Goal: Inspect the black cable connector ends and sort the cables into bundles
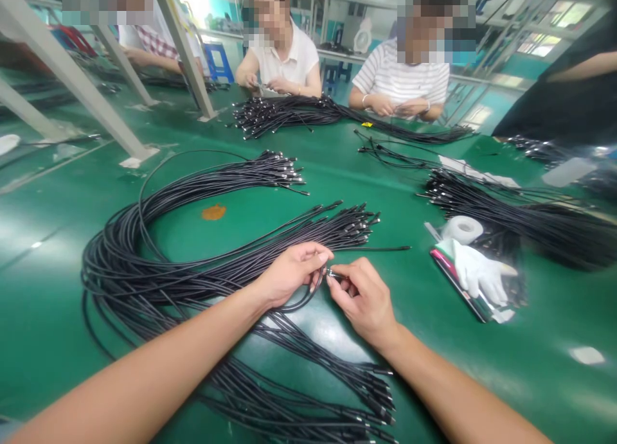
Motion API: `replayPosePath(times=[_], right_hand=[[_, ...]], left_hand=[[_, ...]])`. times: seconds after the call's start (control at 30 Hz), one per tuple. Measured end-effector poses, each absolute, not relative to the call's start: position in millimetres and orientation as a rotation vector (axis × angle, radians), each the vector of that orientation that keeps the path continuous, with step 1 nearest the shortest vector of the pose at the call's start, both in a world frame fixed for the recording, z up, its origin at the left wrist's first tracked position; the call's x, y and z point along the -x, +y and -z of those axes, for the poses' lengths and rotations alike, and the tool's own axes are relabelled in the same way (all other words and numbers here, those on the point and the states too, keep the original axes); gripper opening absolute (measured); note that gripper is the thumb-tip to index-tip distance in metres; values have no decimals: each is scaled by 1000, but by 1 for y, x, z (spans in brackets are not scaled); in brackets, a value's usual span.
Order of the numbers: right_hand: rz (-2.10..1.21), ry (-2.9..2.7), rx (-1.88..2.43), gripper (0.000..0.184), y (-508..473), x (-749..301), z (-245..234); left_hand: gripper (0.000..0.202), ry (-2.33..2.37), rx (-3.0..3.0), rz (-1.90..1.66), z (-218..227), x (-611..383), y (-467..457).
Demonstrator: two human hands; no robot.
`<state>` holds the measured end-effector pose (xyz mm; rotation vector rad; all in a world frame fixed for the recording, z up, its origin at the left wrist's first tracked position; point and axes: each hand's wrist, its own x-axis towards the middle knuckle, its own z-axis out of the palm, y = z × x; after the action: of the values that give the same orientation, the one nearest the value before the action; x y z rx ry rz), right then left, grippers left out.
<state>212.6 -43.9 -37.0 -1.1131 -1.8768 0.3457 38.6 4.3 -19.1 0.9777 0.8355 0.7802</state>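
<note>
My left hand (pixel 295 274) is closed, its fingers pinching a black cable (pixel 304 302) that curves down below it. Thumb and forefinger of my right hand (pixel 365 296) press together on a small metal-tipped cable connector (pixel 330 274), close to my left fingertips. Part of the connector is hidden by the fingers. Under and behind my hands lies a large bent bundle of black cables (pixel 116 251), with connector ends pointing right. Nearer to me, more cable ends (pixel 378 389) fan out below my right wrist.
To the right lie a roll of white tape (pixel 461 229), a white glove (pixel 477 274) and another cable bundle (pixel 511 216). Across the green table (pixel 328 168), co-workers handle cables behind a further bundle (pixel 289 113). Metal posts (pixel 130 139) rise at the left.
</note>
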Motion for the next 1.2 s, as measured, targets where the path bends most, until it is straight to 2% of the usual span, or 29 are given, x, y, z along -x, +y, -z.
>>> replayPosePath(times=[1.2], right_hand=[[-296, -1968, 1112, 14, -49, -212, 36]], left_hand=[[37, 813, -1026, -776, 23, -40, 3]])
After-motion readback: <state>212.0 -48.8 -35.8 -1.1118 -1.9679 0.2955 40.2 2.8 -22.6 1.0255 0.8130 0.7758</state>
